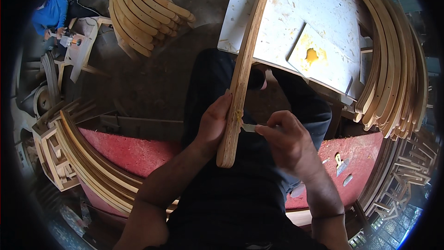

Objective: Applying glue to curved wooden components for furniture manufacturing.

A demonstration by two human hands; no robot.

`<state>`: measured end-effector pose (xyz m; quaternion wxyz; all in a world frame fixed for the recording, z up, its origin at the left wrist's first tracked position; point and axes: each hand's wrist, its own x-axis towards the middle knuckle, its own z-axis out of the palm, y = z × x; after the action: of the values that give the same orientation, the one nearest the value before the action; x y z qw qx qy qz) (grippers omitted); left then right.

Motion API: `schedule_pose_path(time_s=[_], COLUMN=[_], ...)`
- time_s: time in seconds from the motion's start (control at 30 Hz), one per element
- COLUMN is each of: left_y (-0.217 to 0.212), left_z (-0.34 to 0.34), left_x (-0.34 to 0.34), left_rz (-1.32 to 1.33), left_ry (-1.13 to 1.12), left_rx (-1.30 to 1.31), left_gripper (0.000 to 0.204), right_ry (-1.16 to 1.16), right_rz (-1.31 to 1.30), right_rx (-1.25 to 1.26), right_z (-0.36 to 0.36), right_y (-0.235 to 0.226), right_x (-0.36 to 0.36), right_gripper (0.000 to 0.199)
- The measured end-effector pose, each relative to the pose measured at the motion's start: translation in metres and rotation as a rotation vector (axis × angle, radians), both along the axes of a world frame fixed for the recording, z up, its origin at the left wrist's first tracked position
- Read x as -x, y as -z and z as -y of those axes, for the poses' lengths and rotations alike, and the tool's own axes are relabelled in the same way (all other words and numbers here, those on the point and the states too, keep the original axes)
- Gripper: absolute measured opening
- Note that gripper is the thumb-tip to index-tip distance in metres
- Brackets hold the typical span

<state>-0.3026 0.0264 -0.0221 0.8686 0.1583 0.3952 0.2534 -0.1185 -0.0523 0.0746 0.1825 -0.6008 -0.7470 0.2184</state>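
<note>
Over here the wide fisheye camera is riding on the head of this dark-clothed person [226, 203], looking steeply down at the bare left hand [214, 121] and bare right hand [287, 138] close below. It's facing the white, stained tabletop [319, 2] ahead and catching a blue-topped co-worker [53, 9] far leftward.

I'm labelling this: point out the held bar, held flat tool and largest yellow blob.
Held bar [244, 65]: head view, middle of visible side.
Held flat tool [249, 128]: head view, exposed end.
Largest yellow blob [311, 55]: head view, its centre.

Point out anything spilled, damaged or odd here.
A yellowish patch looks uneven against the plain wooden strip beside the left hand. The yellow blob sits within a small board, so it looks placed, not spilled.
</note>
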Motion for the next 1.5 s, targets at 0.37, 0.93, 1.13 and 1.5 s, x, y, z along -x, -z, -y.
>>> schedule_pose_path(time_s=[0.37, 0.93, 1.13, 1.5], left_y=[-0.005, -0.002, -0.007, 0.001], left_z=[0.002, -0.001, 0.002, -0.001], left_x=[-0.002, 0.005, -0.002, 0.003], left_rz=[-0.003, 0.088, 0.004, 0.128], left_ry=[-0.026, -0.023, -0.039, -0.051], left_rx=[0.057, 0.053, 0.015, 0.068], left_gripper=[0.041, 0.039, 0.041, 0.037], right_ry=[0.216, 0.107, 0.188, -0.021], right_rz=[-0.395, -0.606, -0.476, -0.625], right_rx=[-0.003, 0.206, -0.003, 0.139], right_z=[-0.012, -0.002, -0.019, -0.002], right_y=[0.046, 0.027, 0.042, 0.032], right_x=[0.02, 0.001, 0.015, 0.01], right_gripper=[0.031, 0.035, 0.03, 0.03])
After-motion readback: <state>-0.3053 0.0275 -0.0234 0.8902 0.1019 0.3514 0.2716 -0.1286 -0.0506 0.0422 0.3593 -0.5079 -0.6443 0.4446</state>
